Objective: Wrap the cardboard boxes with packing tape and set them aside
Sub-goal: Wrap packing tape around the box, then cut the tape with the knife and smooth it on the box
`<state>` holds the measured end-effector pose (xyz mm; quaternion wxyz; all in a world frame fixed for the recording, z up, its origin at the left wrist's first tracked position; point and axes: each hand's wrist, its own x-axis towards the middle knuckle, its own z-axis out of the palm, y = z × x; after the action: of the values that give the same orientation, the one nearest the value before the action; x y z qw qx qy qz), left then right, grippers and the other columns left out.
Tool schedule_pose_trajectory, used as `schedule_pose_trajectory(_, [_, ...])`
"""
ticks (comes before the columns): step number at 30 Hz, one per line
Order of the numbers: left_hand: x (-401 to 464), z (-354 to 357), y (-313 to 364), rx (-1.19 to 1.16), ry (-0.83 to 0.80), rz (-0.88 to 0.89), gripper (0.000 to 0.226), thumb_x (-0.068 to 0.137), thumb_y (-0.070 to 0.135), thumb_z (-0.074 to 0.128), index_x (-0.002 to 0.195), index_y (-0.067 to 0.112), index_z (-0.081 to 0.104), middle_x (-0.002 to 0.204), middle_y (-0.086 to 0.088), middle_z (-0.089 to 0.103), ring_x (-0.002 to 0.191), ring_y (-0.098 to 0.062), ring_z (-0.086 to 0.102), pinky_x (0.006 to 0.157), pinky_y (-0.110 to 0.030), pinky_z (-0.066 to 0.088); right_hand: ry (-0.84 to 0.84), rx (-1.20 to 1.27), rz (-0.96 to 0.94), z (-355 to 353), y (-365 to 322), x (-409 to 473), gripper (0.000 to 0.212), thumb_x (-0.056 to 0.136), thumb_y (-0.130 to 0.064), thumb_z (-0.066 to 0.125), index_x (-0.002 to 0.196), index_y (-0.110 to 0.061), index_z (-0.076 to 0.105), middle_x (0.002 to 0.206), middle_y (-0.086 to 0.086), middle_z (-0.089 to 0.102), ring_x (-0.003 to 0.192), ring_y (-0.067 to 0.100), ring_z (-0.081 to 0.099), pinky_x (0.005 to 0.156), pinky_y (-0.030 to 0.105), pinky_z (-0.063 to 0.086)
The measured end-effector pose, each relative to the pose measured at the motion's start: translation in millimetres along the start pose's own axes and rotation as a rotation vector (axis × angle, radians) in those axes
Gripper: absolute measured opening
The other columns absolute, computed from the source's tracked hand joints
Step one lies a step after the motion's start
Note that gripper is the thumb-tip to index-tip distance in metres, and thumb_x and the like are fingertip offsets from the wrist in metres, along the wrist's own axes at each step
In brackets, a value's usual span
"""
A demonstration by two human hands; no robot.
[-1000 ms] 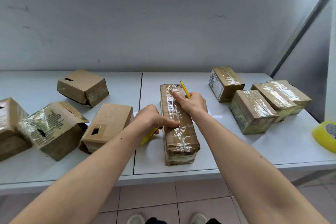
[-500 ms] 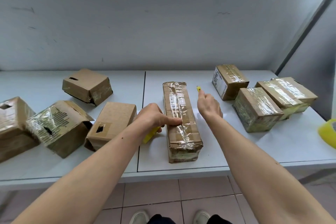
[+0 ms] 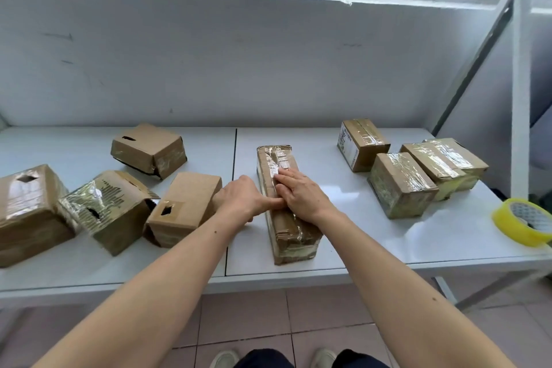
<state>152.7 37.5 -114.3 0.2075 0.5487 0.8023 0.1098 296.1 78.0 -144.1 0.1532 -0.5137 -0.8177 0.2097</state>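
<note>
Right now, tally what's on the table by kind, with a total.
Cardboard boxes: 9, four on the left, the long box under both hands, four on the right.
Tape rolls: 1, the yellow tape roll at the right edge.
Total: 10.

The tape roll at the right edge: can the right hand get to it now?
Probably yes. The right hand lies flat on the long box, holding nothing, and bare table lies between it and the tape roll.

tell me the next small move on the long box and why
Probably slide the right hand toward the near end of the long box, smoothing the tape: its flat fingers already press the top while the left hand steadies the side.
</note>
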Motion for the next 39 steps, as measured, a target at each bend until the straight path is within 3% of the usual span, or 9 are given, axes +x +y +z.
schedule_pose_trajectory(5, [-6.6,-17.3,-9.2,-0.171,0.037,-0.027,0.087,0.048,0.086,0.075,0.096,0.016,0.054,0.073,0.002,0.069,0.067,-0.013,0.07,0.067,-0.031,0.055,0.037,0.086,0.048,-0.9,-3.1,-1.6,0.041,0.106,-0.028,0.04,0.144,-0.015,0.049,0.157,0.0,0.038,0.147,0.014,0.025,0.118,0.023,0.011])
schedule_pose_trajectory(10, [-24.8,-39.4,-9.7,-0.956,-0.116,-0.015,0.047,0.083,0.006,0.076,0.121,0.011,0.049,0.092,-0.01,0.062,0.053,-0.013,0.062,0.042,-0.021,0.049,0.131,0.52,0.202,-16.8,-16.7,2.5,0.032,0.103,-0.04,0.043,0.127,-0.022,0.054,0.128,0.008,0.063,0.114,0.026,0.058,0.101,0.042,0.044])
schedule_pose_trajectory(14, [-35.6,-48.3,0.3,-1.098,-0.235,-0.019,0.051,0.079,-0.011,0.065,0.125,0.007,0.051,0.087,-0.011,0.062,0.051,-0.014,0.062,0.042,-0.021,0.05,0.064,0.742,0.24,-27.4,-26.0,5.9,0.055,0.084,-0.071,0.048,0.107,-0.024,0.067,0.114,0.004,0.068,0.109,0.025,0.062,0.097,0.043,0.048])
schedule_pose_trajectory(21, [-41.2,-58.4,8.1,-0.948,-0.244,0.065,0.043,0.076,-0.016,0.058,0.107,0.013,0.054,0.096,-0.017,0.066,0.05,-0.015,0.066,0.051,-0.026,0.053,0.1,0.935,0.119,-36.0,-35.8,-2.0,0.021,0.084,-0.027,0.077,0.09,-0.006,0.077,0.104,0.007,0.071,0.099,0.016,0.065,0.083,0.026,0.051])
schedule_pose_trajectory(25, [-47.0,-61.0,9.2,-0.93,-0.245,0.129,0.07,0.081,-0.013,0.065,0.14,0.017,0.04,0.111,-0.019,0.065,0.064,-0.019,0.071,0.065,-0.031,0.057,0.227,0.999,0.158,-45.8,-46.3,0.1,0.011,0.081,-0.006,0.078,0.082,0.004,0.072,0.078,0.011,0.069,0.068,0.017,0.065,0.066,0.028,0.055])
schedule_pose_trajectory(28, [-56.9,-72.9,17.0,-0.938,-0.216,0.197,0.094,0.089,-0.003,0.069,0.157,0.02,0.009,0.09,-0.011,0.068,0.051,-0.005,0.068,0.055,-0.018,0.055,0.271,0.894,0.15,-63.3,-52.8,6.9,0.017,0.082,-0.004,0.077,0.086,0.012,0.07,0.071,0.009,0.066,0.06,0.011,0.06,0.061,0.021,0.052])
schedule_pose_trajectory(33, [-74.8,-80.1,23.2,-1.034,-0.445,0.144,0.03,0.099,0.016,0.062,0.12,0.008,0.041,0.079,-0.014,0.076,0.063,-0.021,0.07,0.077,-0.04,0.059,0.44,0.655,0.173,-96.6,-47.2,34.2,0.018,0.088,-0.017,0.074,0.08,-0.001,0.074,0.073,0.006,0.068,0.067,0.013,0.06,0.063,0.02,0.047])
schedule_pose_trajectory(36, [-79.7,-69.4,22.4,-1.054,-0.537,0.134,0.051,0.096,0.005,0.062,0.139,0.006,0.034,0.093,-0.016,0.077,0.078,-0.024,0.075,0.079,-0.042,0.061,0.345,0.373,0.197,-94.9,-36.8,50.2,0.022,0.093,-0.025,0.069,0.083,-0.007,0.075,0.072,0.002,0.07,0.069,0.01,0.061,0.066,0.024,0.045])
schedule_pose_trajectory(39, [-77.0,-62.3,22.8,-1.154,-0.631,0.072,0.034,0.1,0.01,0.057,0.131,0.006,0.043,0.095,-0.016,0.077,0.077,-0.022,0.075,0.077,-0.037,0.061,0.314,0.337,0.247,-91.3,-27.4,75.3,0.022,0.094,-0.026,0.067,0.082,-0.009,0.074,0.069,-0.001,0.069,0.076,0.014,0.063,0.074,0.028,0.047])
